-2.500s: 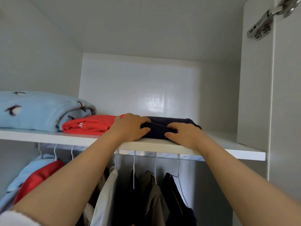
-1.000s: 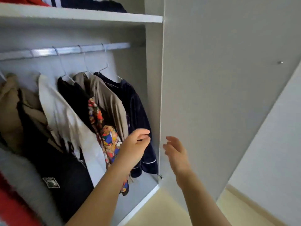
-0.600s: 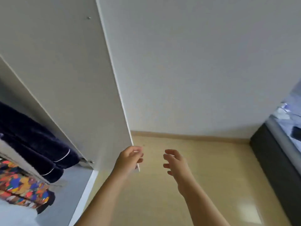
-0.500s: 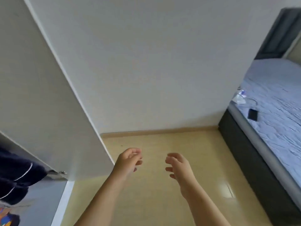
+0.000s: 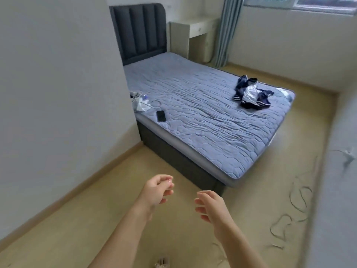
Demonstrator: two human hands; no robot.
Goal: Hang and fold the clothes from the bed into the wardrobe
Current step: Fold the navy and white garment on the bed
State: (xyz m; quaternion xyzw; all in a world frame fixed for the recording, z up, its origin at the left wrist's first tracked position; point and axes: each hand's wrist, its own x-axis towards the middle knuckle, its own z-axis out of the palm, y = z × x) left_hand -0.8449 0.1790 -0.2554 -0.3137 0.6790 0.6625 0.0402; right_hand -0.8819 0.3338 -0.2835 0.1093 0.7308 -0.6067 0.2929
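Note:
A crumpled navy and white garment lies near the far right corner of the bed, which has a blue quilted cover. My left hand and my right hand hover over the floor in front of the bed's near corner, fingers loosely curled, holding nothing. Both hands are well short of the garment. The wardrobe is out of view.
A black phone and a white cable with a small pile of items lie at the bed's left edge. A white wall stands on the left. A dark headboard, a desk and a curtain are behind. Wire hangers lie on the floor at right.
The view has swung from the wardrobe shelf, past its door, round to the bed. My hands left the folded clothes on the shelf and now hang empty in front of me.

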